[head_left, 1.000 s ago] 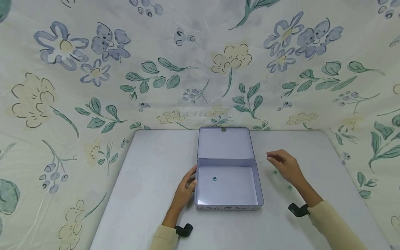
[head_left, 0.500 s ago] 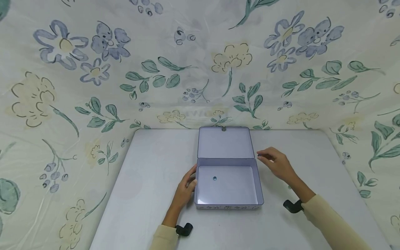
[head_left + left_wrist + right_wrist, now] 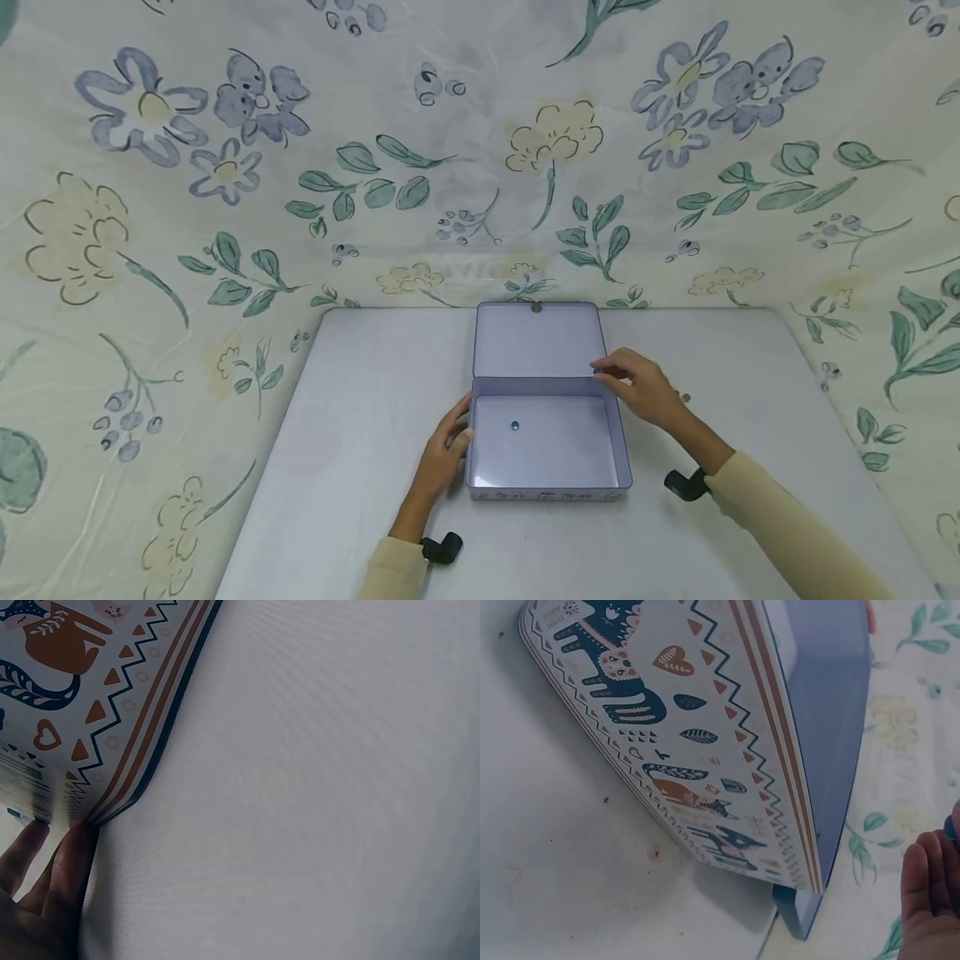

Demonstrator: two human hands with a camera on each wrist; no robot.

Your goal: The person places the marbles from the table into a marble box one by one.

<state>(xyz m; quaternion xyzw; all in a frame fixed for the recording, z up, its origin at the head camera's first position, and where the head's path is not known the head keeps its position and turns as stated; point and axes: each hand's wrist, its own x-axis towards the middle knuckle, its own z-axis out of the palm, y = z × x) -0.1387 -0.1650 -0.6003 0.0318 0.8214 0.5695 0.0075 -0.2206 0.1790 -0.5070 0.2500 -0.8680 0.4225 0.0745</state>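
A light purple tin box (image 3: 550,494) with a patterned outside lies with its lid (image 3: 538,342) folded back. Inside, left of centre, is one small blue-green marble (image 3: 515,426). My left hand (image 3: 438,458) rests its fairly straight fingers against the box's left wall; in the left wrist view the fingers (image 3: 71,877) touch the patterned side near a corner. Over the back right corner of the box, my right hand (image 3: 641,390) pinches a small dark blue marble (image 3: 597,371) between thumb and fingertips. Only a bit of that blue marble (image 3: 950,827) shows in the right wrist view.
The box stands on a white table (image 3: 360,400), in front of a flower-printed cloth (image 3: 480,183). Just behind the right wrist, small brownish round things (image 3: 682,397) lie on the table, partly covered. A black wrist camera (image 3: 686,485) juts from the right wrist.
My right hand has moved left with the pinched marble, from beside the box to over its back right corner. Green marbles seen earlier are now behind the arm. My left hand stays still.
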